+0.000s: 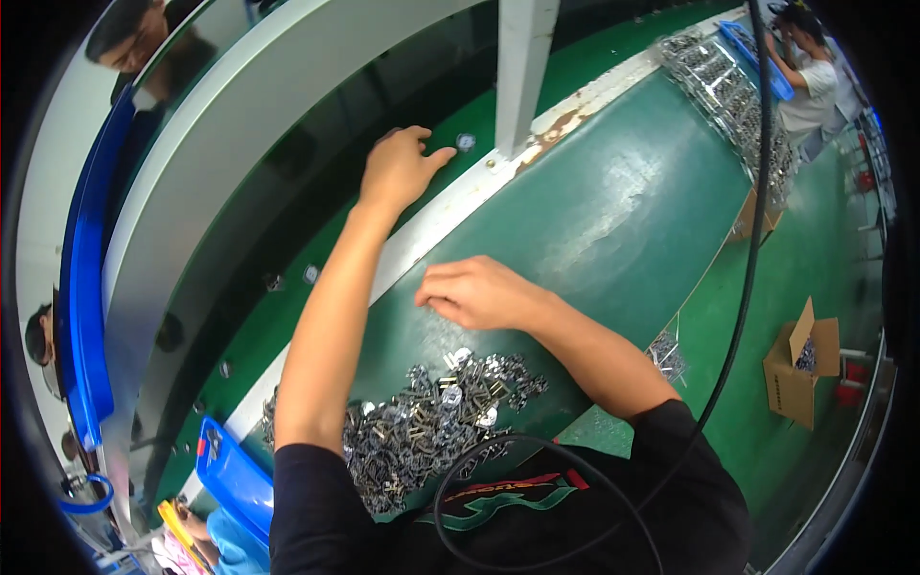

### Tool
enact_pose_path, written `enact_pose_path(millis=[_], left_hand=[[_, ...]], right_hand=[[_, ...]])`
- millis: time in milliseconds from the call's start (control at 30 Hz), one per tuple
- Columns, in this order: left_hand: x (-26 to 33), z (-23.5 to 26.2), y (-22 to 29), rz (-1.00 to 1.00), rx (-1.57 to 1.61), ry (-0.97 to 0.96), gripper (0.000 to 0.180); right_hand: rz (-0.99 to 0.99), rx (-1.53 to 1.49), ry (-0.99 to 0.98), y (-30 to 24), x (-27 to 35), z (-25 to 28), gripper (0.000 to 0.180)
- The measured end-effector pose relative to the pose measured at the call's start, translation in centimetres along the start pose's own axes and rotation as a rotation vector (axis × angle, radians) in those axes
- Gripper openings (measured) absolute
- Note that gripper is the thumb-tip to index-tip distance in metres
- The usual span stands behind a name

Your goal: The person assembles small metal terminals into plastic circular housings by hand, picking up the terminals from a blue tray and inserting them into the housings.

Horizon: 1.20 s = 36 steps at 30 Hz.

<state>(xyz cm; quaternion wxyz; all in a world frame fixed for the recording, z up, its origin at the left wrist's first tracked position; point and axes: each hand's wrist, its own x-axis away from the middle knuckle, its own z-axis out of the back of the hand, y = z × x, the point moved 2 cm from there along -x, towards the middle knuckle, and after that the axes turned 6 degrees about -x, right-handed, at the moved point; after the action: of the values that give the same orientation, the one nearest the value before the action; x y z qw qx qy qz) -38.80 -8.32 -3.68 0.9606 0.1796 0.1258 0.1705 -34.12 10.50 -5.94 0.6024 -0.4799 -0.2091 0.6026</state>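
My left hand (401, 171) is stretched over the green belt (335, 182), thumb and fingers apart, with nothing visible between them. Just right of its thumb lies a small silvery metal part (466, 143) on the belt, apart from the hand. Over the green tabletop (604, 211), my right hand (477, 292) has its fingers curled together; whatever they may hold is hidden. A heap of small shiny metal parts (422, 431) covers the tabletop close to my body, partly behind my left forearm.
A white rail (431, 225) divides belt from tabletop, and a white post (522, 77) rises from it. More parts (311, 274) lie along the belt. A blue bin (230, 479) stands lower left. A black cable (752, 240) hangs at right. People work nearby; a cardboard box (791, 383) sits on the floor.
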Motion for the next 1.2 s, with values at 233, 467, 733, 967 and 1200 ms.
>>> enact_pose_path(millis=[233, 467, 733, 967, 1200], left_hand=[[-4.5, -5.3, 2.7, -0.035, 0.175, -0.076, 0.04], [-6.6, -5.8, 3.4, -0.353, 0.136, -0.116, 0.03], [5.8, 2.8, 1.2, 0.002, 0.41, -0.026, 0.041], [18.3, 7.6, 1.5, 0.14, 0.539, -0.134, 0.042], [22.6, 7.8, 1.4, 0.196, 0.71, -0.167, 0.042]], right_hand=[[-0.03, 0.197, 0.022, 0.4, 0.3, 1.5, 0.006], [0.056, 0.231, -0.006, -0.8, -0.2, -0.7, 0.005], [0.085, 0.112, 0.276, -1.1, 0.6, 3.3, 0.01], [0.028, -0.243, 0.384, -3.7, 0.0, 2.1, 0.017], [0.143, -0.18, 0.246, -5.3, 0.1, -1.3, 0.012]])
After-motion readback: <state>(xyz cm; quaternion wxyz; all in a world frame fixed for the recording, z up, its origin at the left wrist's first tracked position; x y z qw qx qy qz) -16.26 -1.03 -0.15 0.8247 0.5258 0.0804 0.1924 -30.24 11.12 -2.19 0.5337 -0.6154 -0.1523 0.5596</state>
